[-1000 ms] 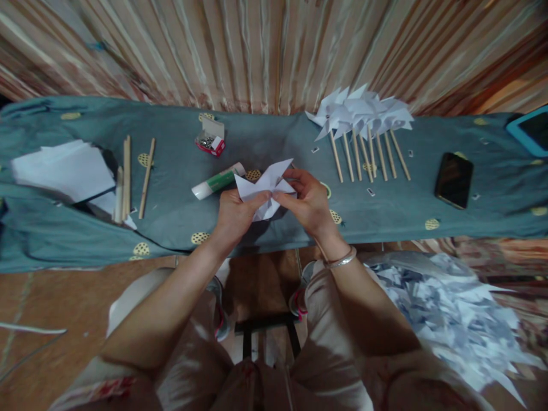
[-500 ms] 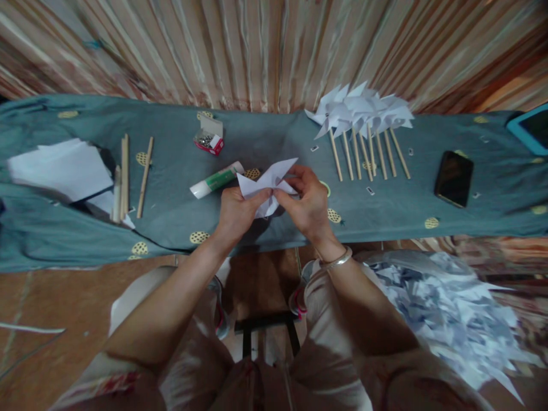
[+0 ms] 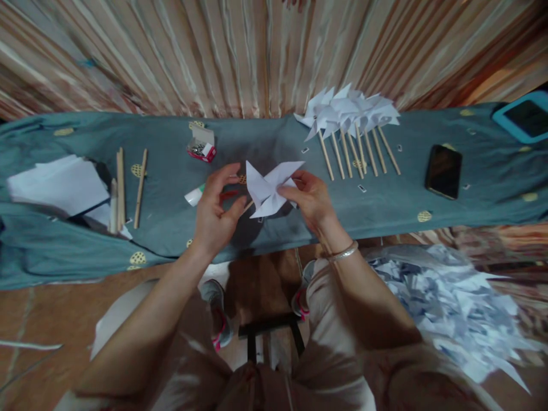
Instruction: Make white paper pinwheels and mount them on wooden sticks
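Observation:
A white paper pinwheel [image 3: 269,188] with folded blades is held over the cloth-covered table. My right hand [image 3: 314,200] pinches it at its right side, thumb near the centre and fingers behind. My left hand [image 3: 216,211] is just left of the pinwheel, its thumb and fingers apart and curved, with nothing plainly gripped. A narrow pale sliver shows between the left thumb and the paper; I cannot make out what it is. Behind the left hand lies a white and green glue stick [image 3: 194,196], mostly hidden.
Finished pinwheels [image 3: 353,111] on wooden sticks lie at the back right. A phone [image 3: 444,171] and a blue-edged device [image 3: 524,117] are farther right. Left are a red box of small metal pieces [image 3: 201,145], loose sticks [image 3: 140,188] and paper sheets [image 3: 57,182]. A bag of folded paper [image 3: 454,308] stands below right.
My left hand has let go of the pinwheel, moved left and spread its fingers. The right hand keeps hold of it, and its blades now face up more fully. The view has shifted slightly.

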`<control>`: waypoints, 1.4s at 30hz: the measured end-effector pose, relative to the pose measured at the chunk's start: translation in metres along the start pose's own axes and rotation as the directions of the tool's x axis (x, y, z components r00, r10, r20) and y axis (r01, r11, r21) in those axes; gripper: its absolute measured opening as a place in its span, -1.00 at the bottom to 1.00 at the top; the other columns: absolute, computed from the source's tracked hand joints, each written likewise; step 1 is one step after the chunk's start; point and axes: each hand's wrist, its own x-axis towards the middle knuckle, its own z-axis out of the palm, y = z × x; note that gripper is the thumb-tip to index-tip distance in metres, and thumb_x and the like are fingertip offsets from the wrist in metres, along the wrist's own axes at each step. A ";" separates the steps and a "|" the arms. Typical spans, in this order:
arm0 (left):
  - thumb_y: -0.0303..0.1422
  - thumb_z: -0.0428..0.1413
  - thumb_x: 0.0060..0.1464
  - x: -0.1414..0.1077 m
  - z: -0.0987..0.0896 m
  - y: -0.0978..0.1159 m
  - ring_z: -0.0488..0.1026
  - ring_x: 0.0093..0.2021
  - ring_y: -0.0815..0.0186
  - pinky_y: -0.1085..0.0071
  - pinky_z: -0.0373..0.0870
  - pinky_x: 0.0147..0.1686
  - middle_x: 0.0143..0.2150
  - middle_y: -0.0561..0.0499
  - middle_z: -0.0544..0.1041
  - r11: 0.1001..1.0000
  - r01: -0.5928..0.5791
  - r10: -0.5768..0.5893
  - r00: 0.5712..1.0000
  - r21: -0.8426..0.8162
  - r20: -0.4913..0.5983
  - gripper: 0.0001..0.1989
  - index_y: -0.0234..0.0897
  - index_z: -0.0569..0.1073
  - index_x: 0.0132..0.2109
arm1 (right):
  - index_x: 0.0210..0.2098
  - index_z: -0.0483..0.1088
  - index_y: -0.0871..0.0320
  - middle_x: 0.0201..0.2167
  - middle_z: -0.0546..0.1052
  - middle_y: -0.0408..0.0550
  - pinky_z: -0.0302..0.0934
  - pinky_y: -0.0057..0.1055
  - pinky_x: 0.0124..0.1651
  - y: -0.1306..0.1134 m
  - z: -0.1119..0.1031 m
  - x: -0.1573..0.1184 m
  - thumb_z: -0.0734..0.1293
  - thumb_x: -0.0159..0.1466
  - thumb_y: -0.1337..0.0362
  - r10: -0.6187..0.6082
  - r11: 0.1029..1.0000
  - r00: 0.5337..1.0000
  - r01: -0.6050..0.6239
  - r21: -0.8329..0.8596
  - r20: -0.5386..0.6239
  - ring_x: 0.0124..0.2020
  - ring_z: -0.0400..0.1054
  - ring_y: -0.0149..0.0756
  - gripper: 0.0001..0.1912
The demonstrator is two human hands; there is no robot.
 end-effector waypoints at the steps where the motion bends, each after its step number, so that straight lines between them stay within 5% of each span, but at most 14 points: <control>1: -0.22 0.27 0.03 -0.001 -0.002 0.000 0.40 0.18 0.07 0.16 0.43 0.10 0.23 -0.12 0.41 0.995 -0.060 0.058 0.998 0.074 0.026 -0.53 -0.10 0.49 0.11 | -0.25 0.41 0.11 -0.32 0.64 -0.10 0.45 -0.16 -0.09 -0.002 0.001 -0.001 0.57 -0.11 0.12 0.001 1.000 1.000 -0.001 -0.002 0.008 -0.29 0.54 -0.21 -0.52; 5: -0.25 0.28 0.06 -0.003 -0.007 0.000 0.30 0.27 0.02 0.06 0.25 0.27 0.27 -0.07 0.38 0.953 -0.192 0.169 0.979 0.235 0.115 -0.78 -0.09 0.62 -0.11 | -0.25 0.42 0.11 -0.33 0.64 -0.12 0.47 -0.20 -0.13 -0.006 0.005 -0.005 0.57 -0.12 0.14 0.029 1.000 0.999 -0.029 0.000 0.020 -0.29 0.54 -0.21 -0.53; 11: -0.28 0.34 0.00 0.002 -0.006 0.002 0.32 0.25 0.02 -0.01 0.17 0.30 0.17 0.00 0.50 0.965 -0.172 0.150 0.981 0.197 0.122 -0.97 -0.04 0.65 -0.35 | -0.25 0.41 0.09 -0.33 0.64 -0.13 0.49 -0.25 -0.20 -0.005 0.006 -0.005 0.56 -0.12 0.19 0.024 1.000 0.998 -0.024 -0.011 0.049 -0.28 0.56 -0.19 -0.54; 42: -0.32 0.39 -0.11 0.006 0.015 -0.005 0.33 0.23 0.00 -0.06 0.16 0.30 -0.04 -0.03 0.61 0.977 -0.062 0.060 0.998 0.202 0.017 -0.87 -0.14 0.58 -0.48 | -0.18 0.42 0.12 -0.20 0.62 -0.05 0.44 -0.14 0.00 -0.001 0.007 -0.008 0.52 -0.03 0.23 -0.099 0.989 0.981 0.115 -0.090 0.164 -0.12 0.54 -0.12 -0.58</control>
